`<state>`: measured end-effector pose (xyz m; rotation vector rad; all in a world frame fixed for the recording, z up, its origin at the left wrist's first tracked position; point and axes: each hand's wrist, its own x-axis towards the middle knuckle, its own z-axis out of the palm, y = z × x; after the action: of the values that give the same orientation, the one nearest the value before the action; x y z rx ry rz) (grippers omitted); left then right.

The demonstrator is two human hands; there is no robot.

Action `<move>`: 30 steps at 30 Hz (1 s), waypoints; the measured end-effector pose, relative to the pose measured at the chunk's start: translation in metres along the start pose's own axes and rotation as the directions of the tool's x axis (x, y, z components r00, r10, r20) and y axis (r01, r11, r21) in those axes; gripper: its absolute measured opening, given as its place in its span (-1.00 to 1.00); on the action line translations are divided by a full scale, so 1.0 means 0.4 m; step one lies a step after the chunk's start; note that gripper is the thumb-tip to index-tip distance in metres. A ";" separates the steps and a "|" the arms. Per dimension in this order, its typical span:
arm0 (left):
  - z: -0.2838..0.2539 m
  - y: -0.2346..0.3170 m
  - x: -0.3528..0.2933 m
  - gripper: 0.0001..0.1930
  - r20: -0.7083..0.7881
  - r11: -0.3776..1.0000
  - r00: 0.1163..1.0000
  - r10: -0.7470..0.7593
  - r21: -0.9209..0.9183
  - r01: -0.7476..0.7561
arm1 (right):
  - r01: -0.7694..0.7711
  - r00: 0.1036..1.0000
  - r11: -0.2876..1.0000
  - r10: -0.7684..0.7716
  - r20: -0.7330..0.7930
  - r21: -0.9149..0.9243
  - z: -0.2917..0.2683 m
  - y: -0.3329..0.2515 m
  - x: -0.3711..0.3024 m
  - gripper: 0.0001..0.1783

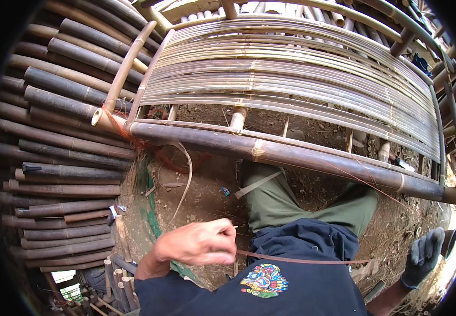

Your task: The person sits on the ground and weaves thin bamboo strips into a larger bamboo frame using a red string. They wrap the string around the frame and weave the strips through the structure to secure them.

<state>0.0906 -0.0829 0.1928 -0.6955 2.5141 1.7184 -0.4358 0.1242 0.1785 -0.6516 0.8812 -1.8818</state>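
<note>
My left hand point(199, 243), bare and slightly blurred, is closed in a pinch in front of my dark shirt. A thin reddish-brown bamboo strip point(304, 259) runs from beside its fingers across the shirt to the right. My right hand point(422, 258), in a grey glove, is out at the far right with its fingers curled. Against it shows a dark, flat, blade-like tool point(449, 243), mostly hidden by the glove. Beyond my knees stands a bamboo bench frame point(312, 155) with long split slats point(291, 73) laid along it.
Dark bamboo poles point(70, 174) are stacked at the left. Red twine point(128, 136) hangs at the frame's left corner, with a pale curled strip point(190, 168) below it. A flat bamboo piece point(258, 184) rests by my trousers point(275, 200). Short bamboo offcuts point(125, 284) stand at lower left.
</note>
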 end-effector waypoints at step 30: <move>0.277 -0.276 0.317 -0.11 -0.476 0.801 0.813 -0.335 -0.599 -0.020 | -0.151 0.504 0.397 0.819 0.275 -0.905 0.281 0.444 0.076 -0.69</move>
<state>-0.0085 -0.0611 0.0186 -1.6345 2.0396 2.5353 -0.2735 0.0073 0.1071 -1.3266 1.1933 -0.3727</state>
